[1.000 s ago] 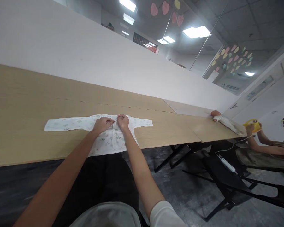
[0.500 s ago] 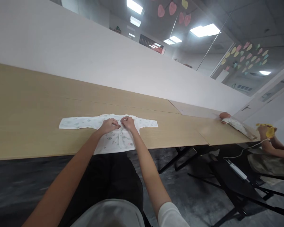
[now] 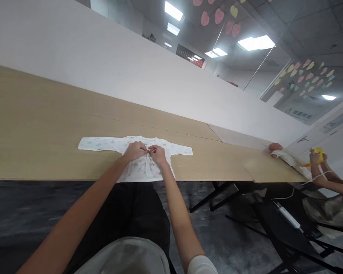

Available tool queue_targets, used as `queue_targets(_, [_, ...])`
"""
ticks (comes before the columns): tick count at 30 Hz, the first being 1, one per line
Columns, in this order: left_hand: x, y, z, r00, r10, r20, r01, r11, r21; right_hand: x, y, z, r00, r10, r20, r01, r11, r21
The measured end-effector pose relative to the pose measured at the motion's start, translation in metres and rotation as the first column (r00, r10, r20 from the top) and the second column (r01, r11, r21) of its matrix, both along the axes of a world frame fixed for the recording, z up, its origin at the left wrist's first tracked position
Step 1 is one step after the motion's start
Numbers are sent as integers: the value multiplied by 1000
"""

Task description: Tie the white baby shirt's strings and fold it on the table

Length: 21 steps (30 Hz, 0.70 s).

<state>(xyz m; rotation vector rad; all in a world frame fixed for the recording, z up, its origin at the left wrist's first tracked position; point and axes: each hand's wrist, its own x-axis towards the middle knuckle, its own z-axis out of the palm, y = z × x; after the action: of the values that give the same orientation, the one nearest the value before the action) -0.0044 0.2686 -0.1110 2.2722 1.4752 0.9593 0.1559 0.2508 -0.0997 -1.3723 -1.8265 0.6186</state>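
Left forearm (image 3: 85, 207) stretches in from eight o'clock, right forearm (image 3: 175, 199) from five; left hand (image 3: 135, 150) and right hand (image 3: 159, 154) sit side by side, curled, backs upward; fingertips (image 3: 145, 151) pinched, close together.

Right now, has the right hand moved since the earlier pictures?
Yes: the right hand has shifted slightly toward the near edge of the table, away from the wall.

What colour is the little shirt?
The little shirt is white with small prints, seen best in the head view.

Rm L of shirt (image 3: 140, 167); wall (image 3: 125, 62) behind
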Motion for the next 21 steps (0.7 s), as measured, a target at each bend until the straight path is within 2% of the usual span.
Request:
queue_targets(3, [1,0,0,1000,23,1,-23,1000,3,-1,-1,-1,1000,-12,-25,12,1000,12])
queue_targets(7, [0,1,-2,1000,8,11,-8,998,57,-3,0,1,996,-46,-77,43,998,-34])
queue_targets(12, [1,1,-4,992,-98,79,82,979,185,-4,-1,5,975,-148,-165,132,986,-106])
queue_targets(15, [3,-2,-4,983,-134,122,107,972,207,-4,-4,7,960,-192,-206,160,974,-161])
queue_targets(17, [4,-4,-3,980,-153,127,125,971,204,-3,-5,9,945,-194,-262,138,966,-219])
queue_targets(21, [5,-6,-1,976,-186,116,165,972,169,-3,-8,12,872,-166,-460,0,940,-340])
